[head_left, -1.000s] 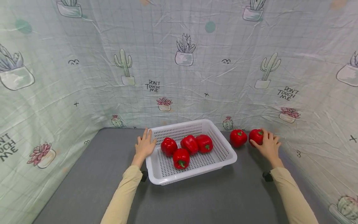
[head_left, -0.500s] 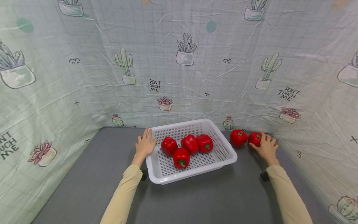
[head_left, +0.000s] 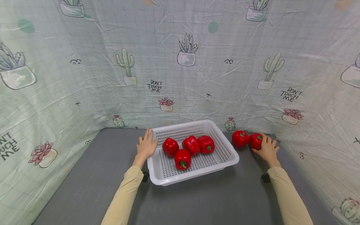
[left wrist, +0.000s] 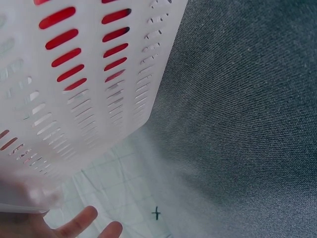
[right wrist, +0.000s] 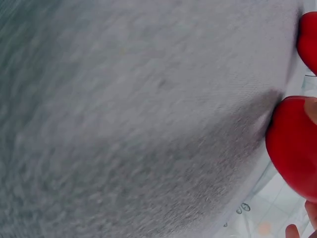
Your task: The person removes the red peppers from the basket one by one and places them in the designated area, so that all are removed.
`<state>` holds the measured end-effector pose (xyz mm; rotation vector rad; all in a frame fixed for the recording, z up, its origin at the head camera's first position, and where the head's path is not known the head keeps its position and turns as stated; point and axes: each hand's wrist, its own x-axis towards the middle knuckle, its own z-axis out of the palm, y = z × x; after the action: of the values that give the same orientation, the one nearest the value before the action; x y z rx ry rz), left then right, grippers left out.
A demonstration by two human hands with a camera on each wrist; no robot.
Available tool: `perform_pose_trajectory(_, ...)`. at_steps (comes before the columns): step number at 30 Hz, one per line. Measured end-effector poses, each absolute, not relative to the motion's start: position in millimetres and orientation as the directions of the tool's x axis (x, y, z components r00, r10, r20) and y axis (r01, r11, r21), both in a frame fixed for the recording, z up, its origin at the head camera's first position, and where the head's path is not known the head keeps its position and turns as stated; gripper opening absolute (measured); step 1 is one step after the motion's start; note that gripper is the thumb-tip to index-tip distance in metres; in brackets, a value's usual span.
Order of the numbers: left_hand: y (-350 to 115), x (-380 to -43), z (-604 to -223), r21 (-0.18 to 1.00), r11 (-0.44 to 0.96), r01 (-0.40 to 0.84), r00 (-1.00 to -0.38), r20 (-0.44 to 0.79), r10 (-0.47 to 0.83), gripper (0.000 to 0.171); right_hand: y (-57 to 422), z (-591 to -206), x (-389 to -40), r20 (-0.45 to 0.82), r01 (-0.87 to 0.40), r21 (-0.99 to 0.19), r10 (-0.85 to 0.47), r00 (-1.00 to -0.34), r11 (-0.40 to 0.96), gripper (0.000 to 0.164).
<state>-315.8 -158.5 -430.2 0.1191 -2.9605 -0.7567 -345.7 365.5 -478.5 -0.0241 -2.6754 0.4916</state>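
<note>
I see a white plastic basket [head_left: 197,172] with slotted walls, set at a slight angle on a dark grey table [head_left: 202,201]. Inside the basket lie four glossy red peppers [head_left: 191,146]: one toward its left end, one nearest its front rim, and two side by side toward its right.

My left hand [head_left: 146,148] rests over the basket's left rim, fingers straight and spread, grasping nothing else. The left wrist view shows red through the basket's slots and two fingertips beyond its end.

To the right of the basket, on the table, are two more red peppers. The nearer one, a loose pepper [head_left: 240,139], sits just beside the basket's far right corner. Farther right from the basket, my right hand [head_left: 267,150] grips the outer pepper [head_left: 254,142] between thumb and fingers; I cannot tell whether it is lifted at all.

Behind the basket hangs a pale cloth [head_left: 208,75] printed with potted cacti. Cream sleeves [head_left: 122,197] cover both forearms, in front of the basket and to its right.
</note>
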Motion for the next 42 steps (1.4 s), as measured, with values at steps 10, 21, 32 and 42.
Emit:
perform_pose_trajectory(10,-163,-316,-429,0.481,0.875,-0.055,-0.994,0.058,-0.094,0.06,363,-478,-349,0.361,-0.054,-0.354,0.083,-0.929,0.934,0.083)
perform_pose_trajectory(21,-164,-318,-428,0.483,0.874,-0.061,-0.994,0.052,-0.097,0.06,360,-478,-358,0.315,-0.019,-0.381,0.111,-0.942,0.924,0.082)
perform_pose_trajectory(32,-161,-317,-429,0.482,0.875,-0.055,-0.994,0.057,-0.094,0.06,365,-479,-354,0.292,-0.023,-0.412,0.108,-0.95,0.911,0.089)
perform_pose_trajectory(42,-159,-316,-430,0.487,0.872,-0.05,-0.994,0.064,-0.092,0.06,365,-473,-346,0.317,-0.052,-0.381,0.078,-0.945,0.923,0.098)
